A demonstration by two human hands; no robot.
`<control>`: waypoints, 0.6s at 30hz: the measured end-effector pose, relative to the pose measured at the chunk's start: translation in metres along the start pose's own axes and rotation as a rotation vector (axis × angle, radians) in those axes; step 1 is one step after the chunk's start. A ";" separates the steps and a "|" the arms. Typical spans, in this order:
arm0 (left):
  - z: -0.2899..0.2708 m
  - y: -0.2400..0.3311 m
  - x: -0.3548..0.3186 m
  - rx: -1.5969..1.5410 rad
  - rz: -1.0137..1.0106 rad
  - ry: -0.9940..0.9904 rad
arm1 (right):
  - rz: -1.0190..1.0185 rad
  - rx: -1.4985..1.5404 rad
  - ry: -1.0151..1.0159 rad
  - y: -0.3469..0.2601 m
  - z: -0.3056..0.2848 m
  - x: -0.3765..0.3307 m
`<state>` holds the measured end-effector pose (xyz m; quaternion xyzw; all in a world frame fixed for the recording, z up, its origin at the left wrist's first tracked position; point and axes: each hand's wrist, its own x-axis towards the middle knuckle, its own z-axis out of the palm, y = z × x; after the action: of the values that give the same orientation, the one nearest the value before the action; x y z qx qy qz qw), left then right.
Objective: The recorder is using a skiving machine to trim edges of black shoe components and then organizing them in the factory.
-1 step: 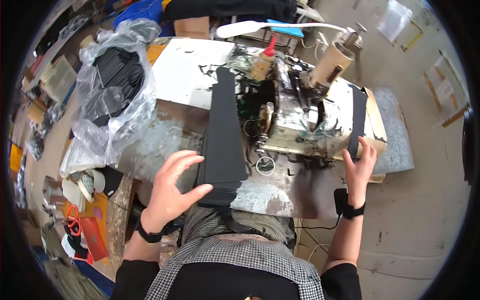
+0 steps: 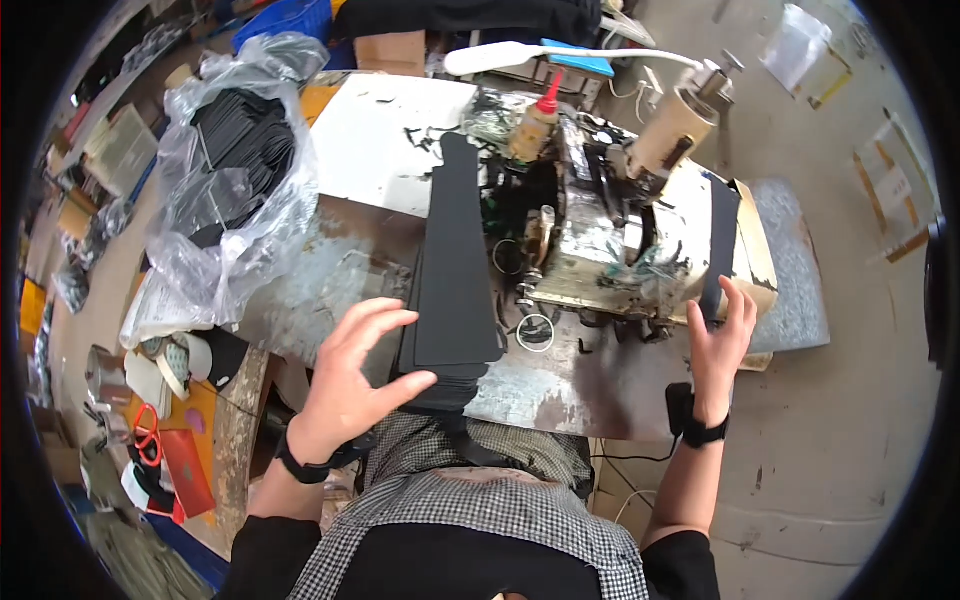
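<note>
A stack of long, black, flat pieces (image 2: 458, 270), wide at the near end and narrow at the far end, lies on the metal worktop in front of me. My left hand (image 2: 358, 375) is open beside the stack's near left side, thumb and fingers spread. On the right, a single black strip (image 2: 722, 235) lies along the side of a machine (image 2: 590, 250) with a pale, oil-stained bed. My right hand (image 2: 722, 330) is at the strip's near end, thumb on one side and fingers on the other, apart; whether they touch it is hard to see.
A clear plastic bag (image 2: 290, 225) of black pieces lies at the left. A red-capped bottle (image 2: 533, 130) stands behind the machine, under a white lamp (image 2: 490, 58). Black scraps lie around. Red-handled scissors (image 2: 147, 435) lie at the lower left. A grey wrapped sheet (image 2: 795, 270) is at the right.
The whole view has shifted slightly, so things sit a little further right. Both hands keep nearly the same pose and place beside the pieces.
</note>
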<state>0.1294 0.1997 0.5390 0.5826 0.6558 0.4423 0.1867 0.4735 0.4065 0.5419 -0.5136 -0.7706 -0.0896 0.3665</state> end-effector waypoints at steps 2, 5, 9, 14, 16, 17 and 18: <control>0.004 -0.001 0.001 0.013 0.015 -0.009 | -0.020 0.336 -0.064 -0.043 0.001 -0.003; 0.010 -0.003 0.008 0.049 0.025 0.005 | 0.058 0.836 -0.513 -0.106 0.018 -0.022; 0.006 -0.002 0.013 0.072 0.051 -0.034 | 0.201 1.046 -0.712 -0.161 0.044 -0.023; 0.004 -0.001 0.017 0.139 0.200 -0.185 | 0.219 1.030 -0.802 -0.176 0.052 -0.015; 0.004 -0.004 0.018 0.108 0.164 -0.161 | 0.297 1.034 -0.819 -0.173 0.054 -0.019; 0.004 -0.006 0.019 0.075 0.144 -0.133 | 0.304 1.034 -0.832 -0.172 0.052 -0.019; 0.004 -0.008 0.019 0.080 0.167 -0.108 | 0.147 0.877 -0.816 -0.172 0.046 -0.017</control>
<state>0.1226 0.2197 0.5353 0.6650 0.6111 0.3979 0.1611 0.3073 0.3398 0.5389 -0.3593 -0.7766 0.4663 0.2242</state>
